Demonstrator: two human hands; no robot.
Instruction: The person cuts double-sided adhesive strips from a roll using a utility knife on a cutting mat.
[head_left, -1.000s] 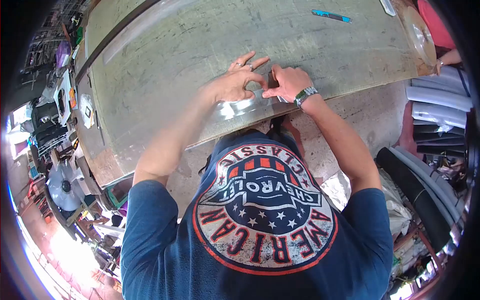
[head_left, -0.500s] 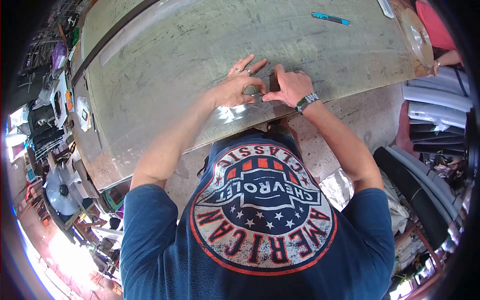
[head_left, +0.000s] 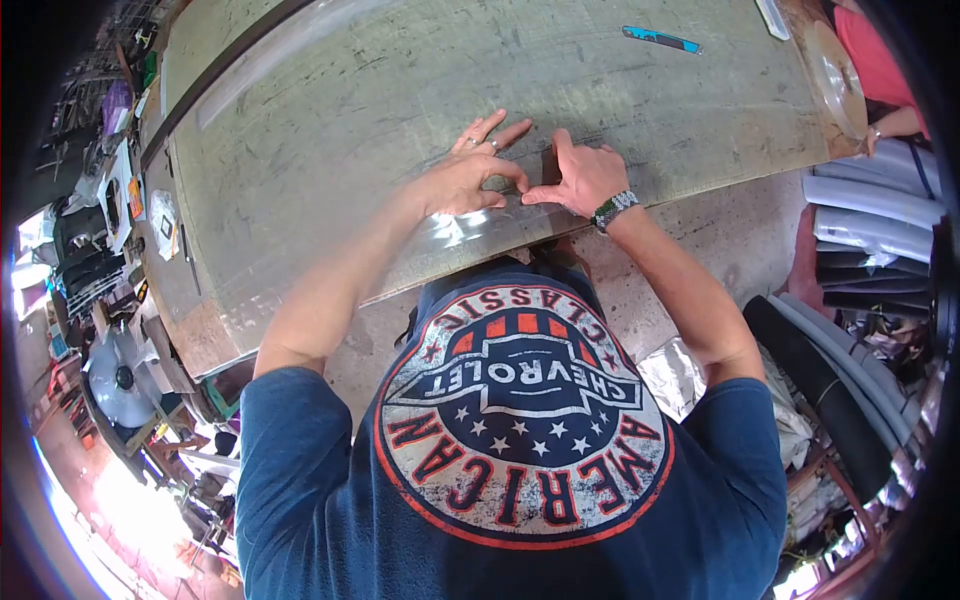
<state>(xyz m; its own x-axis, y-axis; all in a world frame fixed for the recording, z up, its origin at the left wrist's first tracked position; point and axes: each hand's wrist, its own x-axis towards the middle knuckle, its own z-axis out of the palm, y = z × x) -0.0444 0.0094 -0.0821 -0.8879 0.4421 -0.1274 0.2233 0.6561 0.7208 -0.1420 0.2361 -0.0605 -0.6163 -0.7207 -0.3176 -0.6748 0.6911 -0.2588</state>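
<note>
My left hand rests at the near edge of the worktable. Its thumb and index finger curl into a pinch, while the ringed fingers spread over the surface. Facing it, my right hand has its thumb stretched to the left fingertips and its other fingers bent. Both sets of fingertips meet over a shiny, see-through sheet that lies on the table; bright glare marks it below my left hand. Whatever is pinched between them is too small and clear to make out. A beaded bracelet is on my right wrist.
A blue utility knife lies toward the table's far side. A dark straight bar crosses the far left. At the right, another person's hand is by the table corner, near stacked rolls. Cluttered shelves and a round fan-like object stand left.
My hands stay at nearly the same spot. My right thumb has shifted slightly left, closer to the left fingertips, and the view has moved a little.
</note>
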